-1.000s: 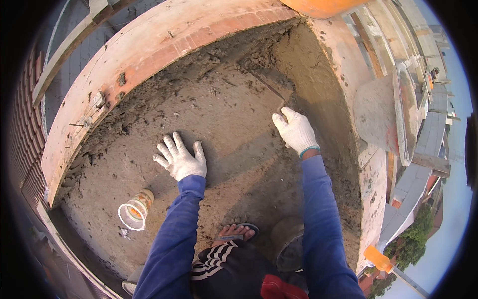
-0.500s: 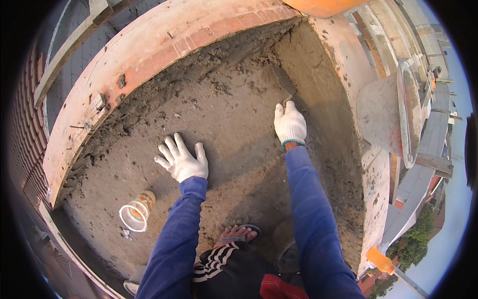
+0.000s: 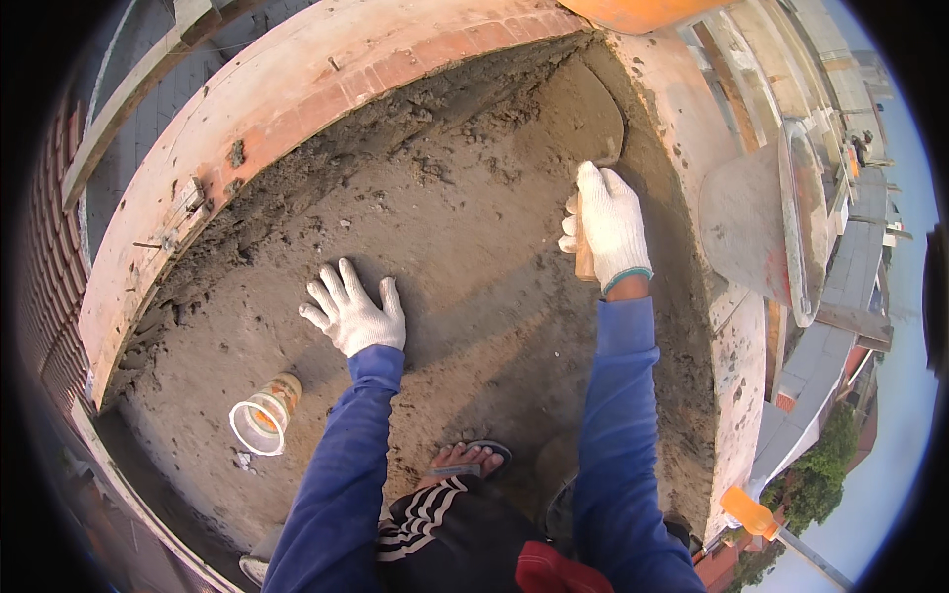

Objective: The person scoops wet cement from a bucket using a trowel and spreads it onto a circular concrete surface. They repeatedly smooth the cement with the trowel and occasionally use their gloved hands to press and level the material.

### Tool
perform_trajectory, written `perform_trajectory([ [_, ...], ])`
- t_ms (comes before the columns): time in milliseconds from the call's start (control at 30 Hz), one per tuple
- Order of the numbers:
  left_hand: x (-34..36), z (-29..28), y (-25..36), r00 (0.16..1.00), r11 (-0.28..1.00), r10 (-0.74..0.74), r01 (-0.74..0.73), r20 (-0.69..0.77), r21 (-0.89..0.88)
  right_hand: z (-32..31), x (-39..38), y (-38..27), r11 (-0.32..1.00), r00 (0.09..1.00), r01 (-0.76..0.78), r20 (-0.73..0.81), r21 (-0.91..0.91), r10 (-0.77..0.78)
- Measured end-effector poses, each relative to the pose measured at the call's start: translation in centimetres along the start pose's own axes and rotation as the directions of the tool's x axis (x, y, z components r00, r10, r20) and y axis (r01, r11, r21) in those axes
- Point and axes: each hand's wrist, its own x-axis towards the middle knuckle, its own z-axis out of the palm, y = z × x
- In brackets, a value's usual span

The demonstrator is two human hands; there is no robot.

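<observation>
My right hand [image 3: 610, 222], in a white knitted glove, is closed round the wooden handle of a trowel [image 3: 585, 259]. The trowel's mud-coloured blade lies by the far right corner against wet mortar and is hard to tell from it. My left hand [image 3: 358, 311], gloved too, rests with fingers spread on the grey-brown mortar surface [image 3: 465, 257]. A clear plastic cup [image 3: 265, 415] with something orange inside lies tilted to the near left of that hand.
A curved pinkish brick wall [image 3: 267, 128] rims the mortar. Beyond the right edge hangs a grey mortar-stained tub [image 3: 746, 222]. An orange container [image 3: 643, 12] sits at the far edge, and an orange-handled tool [image 3: 751, 512] lies near right. My sandalled foot [image 3: 460, 463] stands on the surface.
My right hand has moved right and slightly away from me, turning so the trowel's wooden handle shows. The blade has swung toward the far right corner. My left hand stays planted.
</observation>
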Motion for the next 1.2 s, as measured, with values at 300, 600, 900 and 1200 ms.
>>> perform_trajectory([
  [300,0.0,-1.4,0.0,0.997,0.999,-0.041,0.039,0.068,0.033,-0.3,-4.6,4.5,0.964,0.997,0.046,-0.045,-0.262,-0.06],
  [600,0.1,-0.1,0.0,1.0,1.0,-0.006,0.007,-0.018,0.028,-1.2,0.9,-1.0,0.931,0.994,0.107,0.023,-0.349,-0.106],
  [900,0.0,-0.9,0.4,0.999,0.999,-0.019,0.018,0.039,0.03,-3.7,-4.9,0.3,0.995,0.995,0.1,-0.002,0.0,-0.1],
  [1200,-0.2,0.1,0.2,0.997,1.0,0.016,-0.016,-0.075,0.002,-6.1,0.9,2.0,0.995,0.971,0.005,0.239,0.105,-0.03],
])
